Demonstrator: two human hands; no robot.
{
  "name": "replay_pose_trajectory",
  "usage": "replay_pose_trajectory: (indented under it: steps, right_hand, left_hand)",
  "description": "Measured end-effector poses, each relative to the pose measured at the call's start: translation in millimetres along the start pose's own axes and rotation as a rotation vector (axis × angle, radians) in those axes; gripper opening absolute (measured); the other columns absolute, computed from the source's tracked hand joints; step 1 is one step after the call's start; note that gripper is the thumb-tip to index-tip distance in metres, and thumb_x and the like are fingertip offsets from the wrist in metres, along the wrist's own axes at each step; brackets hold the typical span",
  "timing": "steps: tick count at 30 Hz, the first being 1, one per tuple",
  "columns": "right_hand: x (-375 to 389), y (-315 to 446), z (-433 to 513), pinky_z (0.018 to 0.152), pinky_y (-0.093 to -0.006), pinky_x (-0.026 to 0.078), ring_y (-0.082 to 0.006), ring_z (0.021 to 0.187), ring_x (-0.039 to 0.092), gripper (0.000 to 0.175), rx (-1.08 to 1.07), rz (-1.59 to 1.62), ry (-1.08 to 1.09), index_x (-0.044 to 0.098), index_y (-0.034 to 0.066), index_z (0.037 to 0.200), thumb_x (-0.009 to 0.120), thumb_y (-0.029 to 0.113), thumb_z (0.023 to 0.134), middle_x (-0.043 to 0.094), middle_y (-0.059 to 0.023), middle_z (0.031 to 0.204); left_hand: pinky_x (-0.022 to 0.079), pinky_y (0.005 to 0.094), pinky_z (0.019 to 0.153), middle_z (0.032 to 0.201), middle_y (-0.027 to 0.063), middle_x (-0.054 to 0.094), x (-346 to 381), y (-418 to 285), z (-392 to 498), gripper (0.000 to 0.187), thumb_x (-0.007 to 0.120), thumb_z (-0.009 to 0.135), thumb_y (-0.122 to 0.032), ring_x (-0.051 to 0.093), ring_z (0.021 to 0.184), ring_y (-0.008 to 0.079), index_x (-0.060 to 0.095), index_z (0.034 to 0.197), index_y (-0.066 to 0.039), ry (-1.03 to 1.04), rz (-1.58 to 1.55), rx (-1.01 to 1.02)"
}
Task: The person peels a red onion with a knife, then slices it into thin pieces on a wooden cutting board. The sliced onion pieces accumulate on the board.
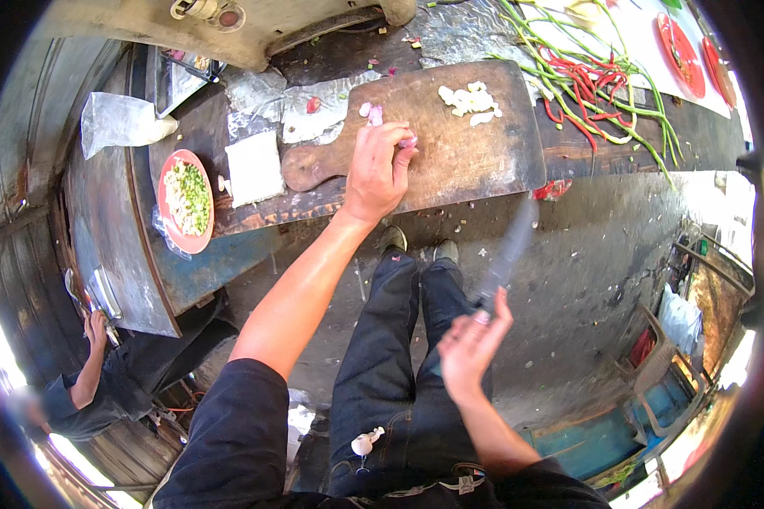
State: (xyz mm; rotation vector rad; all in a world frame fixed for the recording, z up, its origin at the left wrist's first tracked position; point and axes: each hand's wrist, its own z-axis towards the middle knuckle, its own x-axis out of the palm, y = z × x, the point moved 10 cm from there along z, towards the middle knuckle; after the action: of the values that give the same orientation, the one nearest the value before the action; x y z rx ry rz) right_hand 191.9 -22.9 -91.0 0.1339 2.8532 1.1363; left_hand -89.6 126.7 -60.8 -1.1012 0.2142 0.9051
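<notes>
My left hand (379,167) is over a wooden cutting board (445,159), pinching a small purple-pink shallot piece (408,141) between thumb and fingers. More shallot pieces (374,113) lie just beyond its knuckles. White peeled garlic cloves (471,102) are heaped near the board's far right. In front of my body and off the board, my right hand (474,347) holds a knife (509,248), whose blurred blade points up towards the board's near right corner. The fingers partly hide the handle. Something small and pale shows at the right fingers, too blurred to identify.
Long green beans (659,121) and red chillies (589,89) spread right of the board. A pink plate (210,226) of chopped food, a white packet (254,168) and a plastic bag (111,124) lie left. Another person (95,394) is at the lower left; a chair (659,362) stands right.
</notes>
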Motion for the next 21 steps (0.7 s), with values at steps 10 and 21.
replay_pose_trajectory:
  steps: [10, 21]
  right_hand:
    - [-64, 30, 23, 0.049, -0.0197, 0.039, -0.0029, 0.055, 0.043, 0.05, -0.335, -0.338, 0.07, 0.028, 0.0061, 0.157, 0.042, 0.011, 0.109, 0.05, 0.0025, 0.068]
    - [60, 75, 38, 0.057, -0.025, 0.047, -0.007, 0.06, 0.053, 0.045, -0.548, -0.427, 0.259, 0.043, 0.0083, 0.152, 0.047, 0.009, 0.107, 0.058, -0.0022, 0.071]
  left_hand:
    - [0.054, 0.0379, 0.083, 0.106, 0.0105, 0.072, 9, -10, 3, 0.029, 0.083, 0.078, -0.008, 0.066, 0.091, 0.029, 0.07, 0.103, -0.003, 0.097, -0.038, 0.098]
    - [0.053, 0.039, 0.081, 0.103, 0.0108, 0.068, 10, -13, 3, 0.027, 0.082, 0.079, -0.007, 0.065, 0.093, 0.0296, 0.071, 0.103, -0.002, 0.124, 0.041, 0.098]
